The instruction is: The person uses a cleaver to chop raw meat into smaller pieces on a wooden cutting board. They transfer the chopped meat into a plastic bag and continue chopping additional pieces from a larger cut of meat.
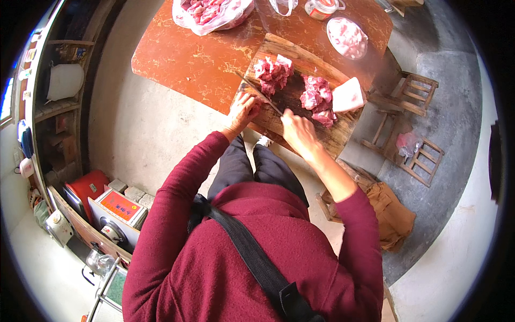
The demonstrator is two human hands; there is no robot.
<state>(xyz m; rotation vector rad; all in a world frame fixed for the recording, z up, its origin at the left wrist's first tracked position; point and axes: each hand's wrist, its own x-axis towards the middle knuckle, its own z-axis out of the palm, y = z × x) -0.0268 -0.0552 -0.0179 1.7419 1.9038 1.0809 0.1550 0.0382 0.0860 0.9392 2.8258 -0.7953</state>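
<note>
Knife (261, 94): lies slantwise above the wooden board (293, 90), tip toward the far left, just beside the left meat pile (273, 74); likely stiff and sharp, best taken by the handle only.
Right hand (299, 133): closed around the knife handle, at the near side of the board.
Left hand (244, 111): fingers curled, close to the blade, over the board's near left edge; cannot tell whether pinching anything; apart from the right hand.
Left meat pile: sits on the far left part of the board, red and cut up; probably soft, slippery, best steadied with curled fingertips.
Right meat pile (317, 100): rests on the right half of the board; likely just as limp and slick.
White slab (349, 95): lies beside the right meat pile, at the board's right edge; seemingly firmer and greasy, best gripped by opposite edges.
Table (179, 56): brown-red, patterned, beneath the board.
</note>
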